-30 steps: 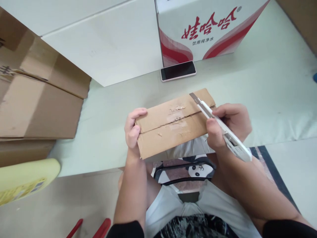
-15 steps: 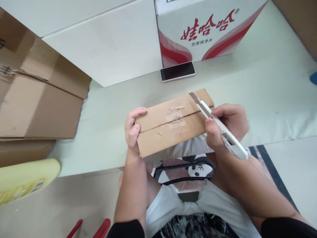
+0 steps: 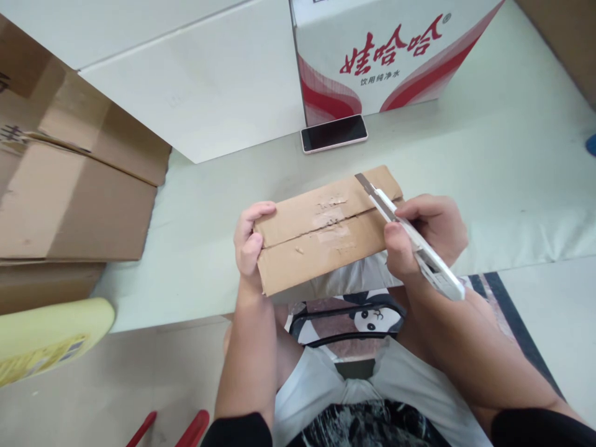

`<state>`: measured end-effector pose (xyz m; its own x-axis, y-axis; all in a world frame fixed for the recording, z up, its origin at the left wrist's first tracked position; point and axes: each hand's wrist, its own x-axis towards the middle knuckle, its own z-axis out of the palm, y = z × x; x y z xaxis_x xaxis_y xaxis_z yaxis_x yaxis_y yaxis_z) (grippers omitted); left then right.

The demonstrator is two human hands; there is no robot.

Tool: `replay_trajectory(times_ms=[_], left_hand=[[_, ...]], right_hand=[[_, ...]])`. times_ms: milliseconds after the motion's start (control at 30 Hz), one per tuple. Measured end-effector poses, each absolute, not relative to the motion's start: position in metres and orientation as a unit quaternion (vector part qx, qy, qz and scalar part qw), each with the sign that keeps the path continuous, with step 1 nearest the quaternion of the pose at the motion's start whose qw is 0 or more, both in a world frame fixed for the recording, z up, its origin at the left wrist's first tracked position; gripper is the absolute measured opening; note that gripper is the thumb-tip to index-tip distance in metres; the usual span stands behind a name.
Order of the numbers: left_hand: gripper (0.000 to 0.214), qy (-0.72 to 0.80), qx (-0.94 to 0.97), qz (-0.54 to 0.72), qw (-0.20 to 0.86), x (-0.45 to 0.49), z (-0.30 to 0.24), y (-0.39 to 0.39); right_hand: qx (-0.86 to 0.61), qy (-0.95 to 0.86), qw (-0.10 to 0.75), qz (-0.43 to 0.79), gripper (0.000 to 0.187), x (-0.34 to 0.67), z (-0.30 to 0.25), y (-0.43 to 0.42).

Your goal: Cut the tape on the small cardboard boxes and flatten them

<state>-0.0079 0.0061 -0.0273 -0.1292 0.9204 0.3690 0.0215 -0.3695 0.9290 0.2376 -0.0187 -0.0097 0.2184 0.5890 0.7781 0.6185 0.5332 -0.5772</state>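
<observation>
A small brown cardboard box point(image 3: 321, 230) is tilted in front of me, its top seam running lengthwise with torn clear tape across the middle. My left hand point(image 3: 251, 239) is closed around the box's left end. A white utility knife point(image 3: 419, 242) with its blade out lies in the grip of my right hand point(image 3: 428, 233), thumb along the handle. The blade reaches over the right part of the box top. My right fingers are also close by the box's right end; whether they touch it is partly hidden by the knife.
Behind the box, a smartphone point(image 3: 334, 133) lies on the pale green tablecloth point(image 3: 205, 198). A white and red carton point(image 3: 372, 93) and a large white box point(image 3: 195, 87) stand at the back. Brown cartons point(image 3: 84, 198) are stacked left, above a yellow-green bottle point(image 3: 51, 335).
Almost nothing differs; the knife and my right hand have shifted very slightly, while the box and my left hand stay in place.
</observation>
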Motion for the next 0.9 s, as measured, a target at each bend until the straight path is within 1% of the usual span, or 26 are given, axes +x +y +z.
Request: replay_trajectory(times_ms=[267,500,700,900], left_hand=[[0.035,0.418,0.548,0.621,0.373,-0.0085,-0.0285,0.0052],[0.036,0.419,0.544,0.624,0.374,-0.0068,-0.0262,0.0053],[0.036,0.422,0.544,0.624,0.37,-0.0068,-0.0262,0.0056],[0.039,0.432,0.548,0.614,0.369,-0.0066,-0.0264,0.005]], right_hand=[[-0.485,-0.624,0.612,-0.024,0.01,0.2368,-0.0097,-0.0174],[-0.501,-0.62,0.603,-0.021,0.013,0.2376,-0.0119,-0.0178],[-0.475,-0.628,0.616,-0.016,0.009,0.238,-0.0102,-0.0174],[-0.483,-0.625,0.613,-0.024,0.01,0.2368,-0.0091,-0.0168]])
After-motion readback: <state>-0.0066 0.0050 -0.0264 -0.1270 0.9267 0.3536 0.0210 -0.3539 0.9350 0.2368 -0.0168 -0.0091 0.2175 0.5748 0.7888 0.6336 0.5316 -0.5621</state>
